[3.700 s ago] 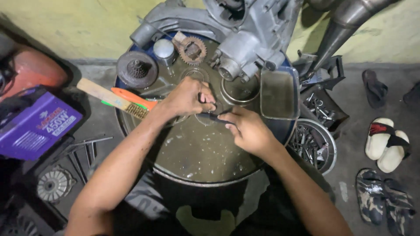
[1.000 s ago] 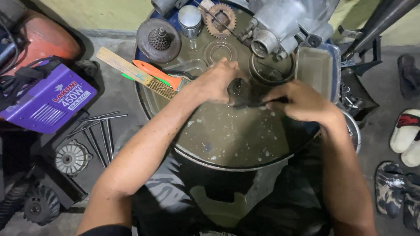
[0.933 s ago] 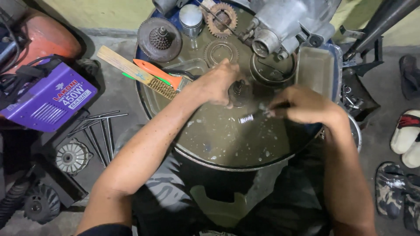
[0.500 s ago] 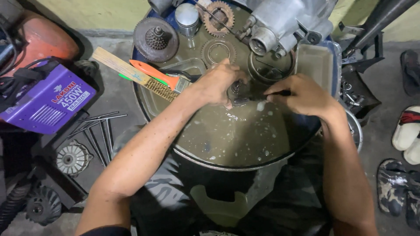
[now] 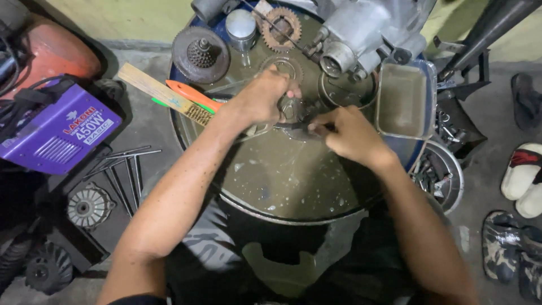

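A round basin (image 5: 237, 199) of murky liquid sits in front of me. Above its far half my left hand (image 5: 261, 97) grips a small dark metal engine part (image 5: 291, 107). My right hand (image 5: 349, 134) is closed on a thin brush-like tool (image 5: 294, 129) whose tip lies against the underside of that part. Both hands meet near the basin's middle, just over the liquid.
Gears (image 5: 280, 26), a clutch hub (image 5: 200, 53), a piston (image 5: 241, 27) and an engine case (image 5: 370, 28) line the far rim. A rectangular tin (image 5: 403, 99) sits right. Wire brush (image 5: 164, 94), purple machine (image 5: 59, 131) and rods (image 5: 127, 169) lie left. Sandals (image 5: 525, 178) lie right.
My right hand pulled the tool away to the right, then brought it back against the part. My left hand stays holding the part. The view shifted slightly.
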